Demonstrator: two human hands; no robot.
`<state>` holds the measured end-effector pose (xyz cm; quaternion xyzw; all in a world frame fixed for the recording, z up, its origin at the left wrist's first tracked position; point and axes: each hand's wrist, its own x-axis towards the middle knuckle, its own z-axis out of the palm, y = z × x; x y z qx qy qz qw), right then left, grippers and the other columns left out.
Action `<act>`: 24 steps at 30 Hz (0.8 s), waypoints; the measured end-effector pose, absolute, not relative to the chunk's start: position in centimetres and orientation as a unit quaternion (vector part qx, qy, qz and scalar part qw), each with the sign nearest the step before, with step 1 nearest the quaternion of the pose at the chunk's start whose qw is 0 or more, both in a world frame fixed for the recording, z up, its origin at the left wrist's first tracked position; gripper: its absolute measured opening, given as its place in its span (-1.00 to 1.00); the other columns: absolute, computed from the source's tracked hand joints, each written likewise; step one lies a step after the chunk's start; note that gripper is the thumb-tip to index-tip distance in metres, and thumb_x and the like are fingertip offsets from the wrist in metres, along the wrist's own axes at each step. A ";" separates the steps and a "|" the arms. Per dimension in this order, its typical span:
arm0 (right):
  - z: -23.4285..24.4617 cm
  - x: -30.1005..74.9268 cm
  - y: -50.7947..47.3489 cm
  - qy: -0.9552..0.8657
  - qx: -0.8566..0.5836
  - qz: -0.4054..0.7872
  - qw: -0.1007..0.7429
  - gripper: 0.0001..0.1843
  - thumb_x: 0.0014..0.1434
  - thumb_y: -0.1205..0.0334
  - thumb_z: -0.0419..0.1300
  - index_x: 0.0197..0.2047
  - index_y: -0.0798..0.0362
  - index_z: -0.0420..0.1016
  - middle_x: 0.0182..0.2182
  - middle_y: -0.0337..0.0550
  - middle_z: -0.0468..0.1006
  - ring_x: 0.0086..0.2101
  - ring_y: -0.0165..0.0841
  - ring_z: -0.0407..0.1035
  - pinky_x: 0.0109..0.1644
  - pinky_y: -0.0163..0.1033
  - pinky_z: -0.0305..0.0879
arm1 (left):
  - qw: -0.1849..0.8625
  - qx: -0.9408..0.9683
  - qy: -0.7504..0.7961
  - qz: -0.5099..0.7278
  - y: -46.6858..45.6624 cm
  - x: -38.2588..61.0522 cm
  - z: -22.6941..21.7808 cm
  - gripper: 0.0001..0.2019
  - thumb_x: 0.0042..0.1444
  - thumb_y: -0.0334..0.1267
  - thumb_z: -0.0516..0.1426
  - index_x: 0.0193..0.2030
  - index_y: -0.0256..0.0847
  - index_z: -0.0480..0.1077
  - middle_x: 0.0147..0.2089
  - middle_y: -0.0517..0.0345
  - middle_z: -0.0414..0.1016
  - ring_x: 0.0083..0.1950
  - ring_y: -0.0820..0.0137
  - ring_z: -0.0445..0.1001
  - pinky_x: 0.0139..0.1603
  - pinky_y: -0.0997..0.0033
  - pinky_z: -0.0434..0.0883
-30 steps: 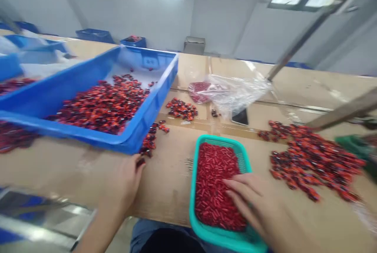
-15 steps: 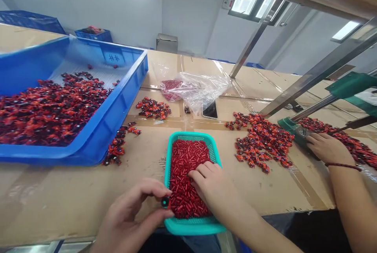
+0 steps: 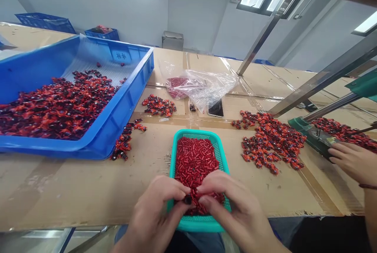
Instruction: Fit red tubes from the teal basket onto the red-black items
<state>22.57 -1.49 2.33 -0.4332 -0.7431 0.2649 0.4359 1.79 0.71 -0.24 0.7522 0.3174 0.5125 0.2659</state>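
Observation:
Over the near end of a turquoise basket (image 3: 223, 154), my two hands come together. Between thumb and forefinger my left hand (image 3: 160, 209) pinches a small black and red part (image 3: 188, 199), its dark round end showing. My right hand (image 3: 235, 206) is closed in a pinch just to the right of it; whatever its fingertips hold is too small and hidden to name. Many short red tubes (image 3: 194, 158) fill the basket beneath both hands.
A large blue crate (image 3: 132, 84) of red and black parts stands left. Loose piles (image 3: 273, 139) lie right, beside a green hand press (image 3: 312, 137) with a co-worker's hand (image 3: 353, 162) on it. Behind are a phone (image 3: 216, 108) and a plastic bag (image 3: 206, 86).
My right hand has lifted off the red tubes and moved toward me, beside my left. My left hand has moved right with its part. The co-worker's hand appears farther right.

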 end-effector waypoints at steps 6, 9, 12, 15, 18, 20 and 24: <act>2.4 21.8 -2.3 -0.765 -0.393 0.214 0.463 -0.79 0.32 0.44 0.32 -0.02 0.00 0.61 -0.27 -0.10 0.60 -0.27 -0.29 0.51 -0.21 -0.18 0.54 | 0.269 0.743 0.306 0.531 0.0 2.1 0.2 -0.73 0.26 -0.58 0.21 -0.25 -0.10 0.28 -0.22 0.20 0.67 -0.28 0.46 0.64 -0.23 0.52 0.61; 2.0 21.8 -2.3 -0.747 -0.383 0.237 0.489 -0.82 0.35 0.39 0.32 -0.03 -0.05 0.63 -0.31 -0.15 0.57 -0.29 -0.29 0.50 -0.22 -0.16 0.53 | 0.281 0.729 0.307 0.544 -0.3 2.2 0.0 -0.68 0.25 -0.60 0.20 -0.30 -0.10 0.21 -0.22 0.20 0.68 -0.34 0.48 0.60 -0.32 0.52 0.56; 1.8 21.7 -2.3 -0.723 -0.367 0.278 0.515 -0.87 0.35 0.36 0.33 -0.07 -0.05 0.64 -0.32 -0.16 0.57 -0.29 -0.30 0.51 -0.20 -0.17 0.53 | 0.284 0.726 0.307 0.546 -0.5 2.3 0.0 -0.67 0.25 -0.58 0.20 -0.32 -0.09 0.19 -0.23 0.19 0.68 -0.35 0.46 0.60 -0.36 0.50 0.55; 1.8 21.5 -2.4 -0.702 -0.372 0.312 0.521 -0.91 0.34 0.33 0.35 -0.12 -0.06 0.66 -0.33 -0.18 0.57 -0.31 -0.31 0.52 -0.21 -0.20 0.52 | 0.278 0.737 0.301 0.537 -0.7 2.3 0.2 -0.68 0.25 -0.60 0.21 -0.30 -0.10 0.22 -0.21 0.14 0.69 -0.32 0.44 0.61 -0.32 0.47 0.59; 1.6 21.4 -2.5 -0.683 -0.366 0.343 0.530 -0.95 0.36 0.26 0.35 -0.14 -0.08 0.67 -0.34 -0.19 0.55 -0.33 -0.33 0.52 -0.24 -0.22 0.51 | 0.275 0.742 0.291 0.537 -0.9 2.3 0.4 -0.70 0.24 -0.60 0.22 -0.27 -0.11 0.26 -0.19 0.11 0.69 -0.30 0.43 0.63 -0.30 0.45 0.61; 1.4 21.4 -2.6 -0.673 -0.361 0.355 0.539 -0.93 0.38 0.22 0.33 -0.14 -0.09 0.68 -0.35 -0.19 0.54 -0.34 -0.33 0.52 -0.26 -0.23 0.51 | 0.281 0.739 0.289 0.540 -0.9 2.4 0.5 -0.69 0.24 -0.61 0.22 -0.28 -0.11 0.25 -0.21 0.11 0.69 -0.31 0.42 0.63 -0.34 0.46 0.61; 1.2 21.2 -2.9 -0.668 -0.372 0.353 0.539 -0.93 0.37 0.22 0.34 -0.15 -0.11 0.69 -0.35 -0.20 0.52 -0.34 -0.34 0.51 -0.26 -0.23 0.50 | 0.279 0.741 0.283 0.541 -0.8 2.5 0.5 -0.66 0.21 -0.63 0.22 -0.30 -0.09 0.24 -0.23 0.13 0.70 -0.33 0.41 0.64 -0.39 0.45 0.59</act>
